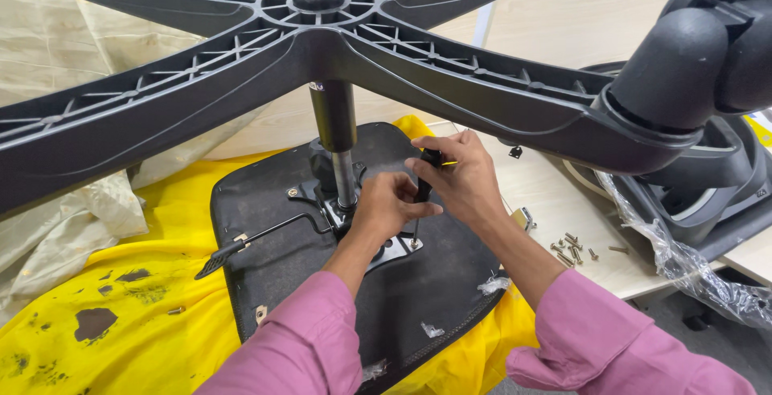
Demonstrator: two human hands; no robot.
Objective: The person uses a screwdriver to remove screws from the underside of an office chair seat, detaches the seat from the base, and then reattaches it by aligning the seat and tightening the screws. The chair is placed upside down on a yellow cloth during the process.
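Note:
An upturned black chair seat lies on a yellow cloth. A gas cylinder rises from its metal mechanism plate to the five-arm black base overhead. My right hand grips the black handle of a screwdriver, whose shaft stands upright on a screw in the plate. My left hand steadies the screwdriver shaft just below the right hand. Both sleeves are pink.
Several loose screws lie on the light wooden surface to the right. A caster wheel hangs at the upper right above plastic-wrapped black chair parts. A black lever sticks out left from the mechanism. Beige sheeting covers the left.

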